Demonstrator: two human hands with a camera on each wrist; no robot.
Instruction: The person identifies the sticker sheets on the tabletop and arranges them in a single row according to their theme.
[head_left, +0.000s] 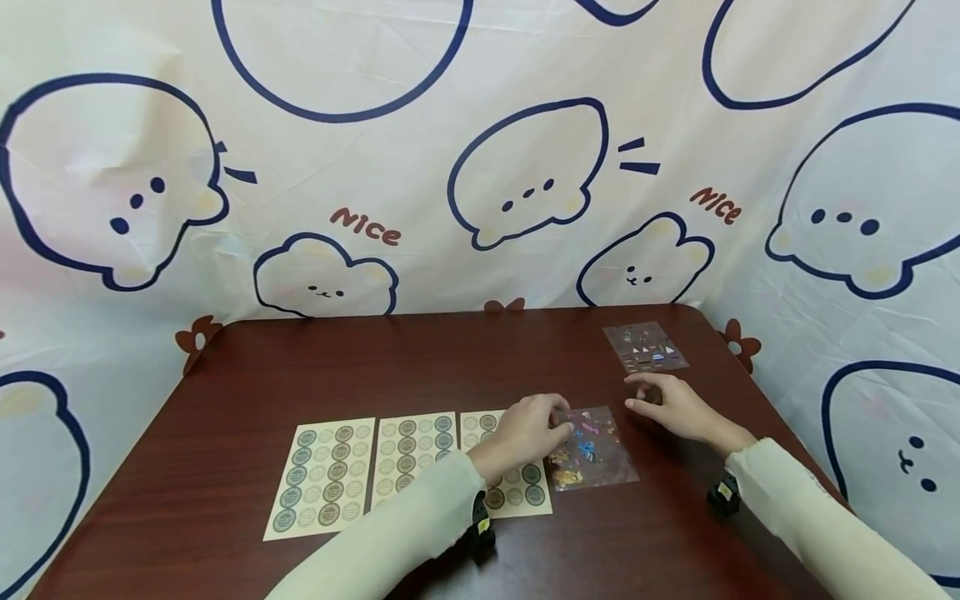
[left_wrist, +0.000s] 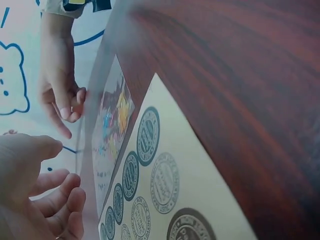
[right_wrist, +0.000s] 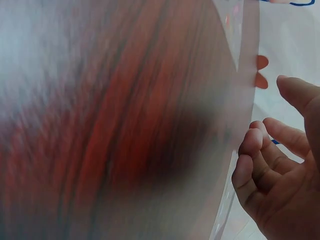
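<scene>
My left hand (head_left: 525,429) hovers over the right-hand cream sticker sheet (head_left: 542,505), its loosely bent fingers reaching the left edge of a clear sheet of colourful stickers (head_left: 611,467). Nothing shows between thumb and fingers in the left wrist view, where the left hand (left_wrist: 42,187) is above the sheets. To the right of the clear sheet, my right hand (head_left: 678,407) is held over the table, fingers loosely bent and thumb apart. The right wrist view shows this right hand (right_wrist: 280,170) holding nothing. Part of the cream sheet is hidden under the left hand and sleeve.
Two more cream sheets with rows of round stamp-like stickers, a left one (head_left: 311,487) and a middle one (head_left: 386,467), lie alongside. Another clear sticker sheet (head_left: 647,346) lies at the far right of the dark wooden table (head_left: 420,358). A printed curtain (head_left: 480,275) hangs behind the table.
</scene>
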